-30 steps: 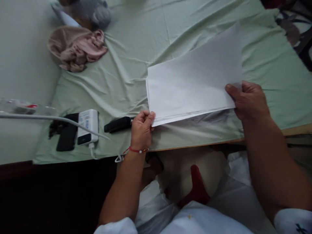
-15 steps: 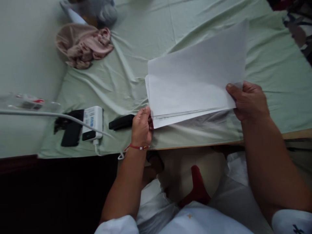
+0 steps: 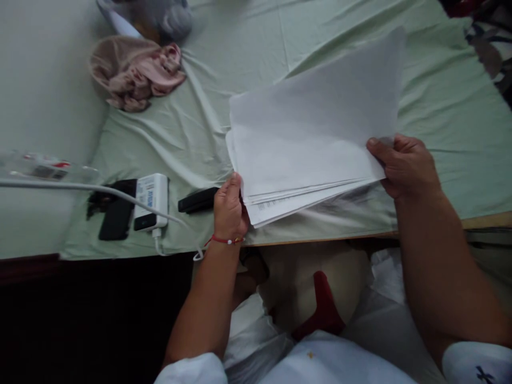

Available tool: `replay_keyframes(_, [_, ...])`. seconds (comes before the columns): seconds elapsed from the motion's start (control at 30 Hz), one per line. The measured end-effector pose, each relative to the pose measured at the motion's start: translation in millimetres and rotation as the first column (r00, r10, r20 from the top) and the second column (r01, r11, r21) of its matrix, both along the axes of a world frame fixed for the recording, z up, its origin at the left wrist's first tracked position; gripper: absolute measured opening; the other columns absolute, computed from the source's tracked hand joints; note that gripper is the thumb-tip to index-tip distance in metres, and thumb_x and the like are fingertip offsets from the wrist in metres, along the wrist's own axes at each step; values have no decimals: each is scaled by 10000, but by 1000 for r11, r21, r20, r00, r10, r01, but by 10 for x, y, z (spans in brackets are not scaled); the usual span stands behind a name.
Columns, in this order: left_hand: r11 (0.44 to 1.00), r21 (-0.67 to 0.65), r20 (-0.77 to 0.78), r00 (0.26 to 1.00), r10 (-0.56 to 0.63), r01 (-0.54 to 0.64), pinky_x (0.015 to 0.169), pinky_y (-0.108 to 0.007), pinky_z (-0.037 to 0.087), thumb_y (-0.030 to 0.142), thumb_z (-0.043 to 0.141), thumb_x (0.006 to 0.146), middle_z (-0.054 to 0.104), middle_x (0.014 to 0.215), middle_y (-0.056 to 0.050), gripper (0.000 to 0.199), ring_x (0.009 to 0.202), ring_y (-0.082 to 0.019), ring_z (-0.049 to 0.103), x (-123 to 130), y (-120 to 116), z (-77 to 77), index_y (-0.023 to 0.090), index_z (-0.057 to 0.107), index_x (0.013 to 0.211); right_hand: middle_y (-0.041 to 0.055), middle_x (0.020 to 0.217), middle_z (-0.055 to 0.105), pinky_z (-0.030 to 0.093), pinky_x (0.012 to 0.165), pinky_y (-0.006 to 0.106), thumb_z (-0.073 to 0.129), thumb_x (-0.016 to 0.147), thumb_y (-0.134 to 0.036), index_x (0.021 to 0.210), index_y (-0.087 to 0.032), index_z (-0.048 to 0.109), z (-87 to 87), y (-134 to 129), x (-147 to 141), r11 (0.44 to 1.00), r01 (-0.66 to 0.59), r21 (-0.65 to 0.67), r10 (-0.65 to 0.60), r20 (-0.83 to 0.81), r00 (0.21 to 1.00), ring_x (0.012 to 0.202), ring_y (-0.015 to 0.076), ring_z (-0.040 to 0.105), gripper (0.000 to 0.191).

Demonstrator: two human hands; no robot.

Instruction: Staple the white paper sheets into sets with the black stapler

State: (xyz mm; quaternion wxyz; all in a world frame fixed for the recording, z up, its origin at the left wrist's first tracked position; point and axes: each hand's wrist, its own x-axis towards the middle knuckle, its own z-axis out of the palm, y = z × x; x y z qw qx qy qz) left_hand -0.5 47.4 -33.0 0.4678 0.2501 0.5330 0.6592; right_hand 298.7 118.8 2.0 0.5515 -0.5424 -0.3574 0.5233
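A stack of white paper sheets (image 3: 312, 128) is held above the green cloth, its sheets slightly fanned along the near edge, where faint print shows on a lower sheet. My right hand (image 3: 410, 165) pinches the stack's right end, thumb on top and fingers underneath. At the left end, my left hand (image 3: 231, 208), with a red bracelet on the wrist, closes on the sheets' edge; its fingertips are partly hidden behind the paper. Just left of that hand lies a black stapler-like object (image 3: 197, 200), its right end covered by the hand.
A white power bank (image 3: 154, 200) with a plugged-in cable and a black phone (image 3: 116, 220) lie at the left. A pink cloth (image 3: 140, 74) is crumpled farther back. The green sheet (image 3: 224, 32) covers the table to its front edge. A red stool leg (image 3: 323, 304) shows below.
The paper's left end has shifted left and toward me, and the near edges have fanned wider, showing more print. My left hand moved slightly left; my right hand hardly moved.
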Motion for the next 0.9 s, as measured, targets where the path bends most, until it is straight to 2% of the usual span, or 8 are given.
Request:
replay_keyframes(0.13, [998, -13, 53, 997, -53, 54, 769, -310, 649, 434, 1049, 584, 637, 622, 65, 488, 604, -122, 655, 18, -30, 33, 202, 632, 684, -35, 690, 692, 546, 618, 223, 954, 743, -224, 713, -205, 738, -36, 22, 33, 998, 50, 38, -49, -23, 999, 623, 99, 601, 220])
replay_keyframes(0.37, [999, -7, 42, 998, -37, 37, 796, -341, 665, 535, 1019, 647, 674, 654, 24, 480, 816, -209, 775, 19, -15, -47, 208, 674, 717, -43, 682, 669, 549, 637, 249, 977, 757, -279, 701, -207, 704, -64, 6, 45, 998, 5, 56, -4, -8, 1000, 608, 92, 581, 288])
replay_keyframes(0.53, [998, 33, 47, 997, -59, 57, 826, -370, 665, 575, 966, 725, 769, 790, -27, 443, 906, -245, 796, 37, -9, -60, 208, 756, 858, -38, 681, 668, 546, 663, 256, 980, 761, -282, 703, -204, 684, -69, 24, 53, 998, 23, 57, -23, 2, 1000, 635, 105, 601, 312])
replay_keyframes(0.6, [997, 53, 59, 997, -57, 54, 830, -366, 661, 546, 974, 721, 773, 811, -16, 426, 843, -218, 782, 22, -7, -63, 215, 757, 878, -35, 676, 665, 547, 676, 258, 965, 770, -243, 694, -201, 688, -64, 28, 55, 998, 33, 53, -32, -12, 999, 630, 103, 594, 291])
replay_keyframes(0.73, [998, 48, 50, 998, -39, 37, 820, -326, 650, 406, 1029, 652, 683, 693, 56, 417, 634, -121, 665, -33, -6, -65, 221, 663, 724, -31, 669, 663, 546, 672, 271, 959, 771, -232, 680, -206, 688, -45, 20, 49, 999, 16, 38, -16, -12, 1000, 613, 103, 576, 287])
replay_keyframes(0.8, [999, 49, 30, 1000, -8, 7, 808, -319, 646, 403, 1024, 658, 659, 674, 62, 422, 620, -113, 643, -44, -10, -56, 218, 648, 706, -25, 676, 676, 533, 634, 271, 959, 766, -248, 693, -211, 702, -30, 11, 36, 999, 1, 32, -1, 0, 1000, 606, 108, 567, 270])
replay_keyframes(0.9, [998, 67, 30, 1000, 8, -10, 805, -329, 644, 441, 999, 693, 663, 684, 49, 413, 678, -141, 687, -27, -21, -30, 214, 655, 716, -21, 651, 667, 521, 592, 258, 943, 745, -224, 672, -206, 713, -5, -2, 10, 1000, 0, 26, 0, -5, 1000, 573, 99, 526, 242])
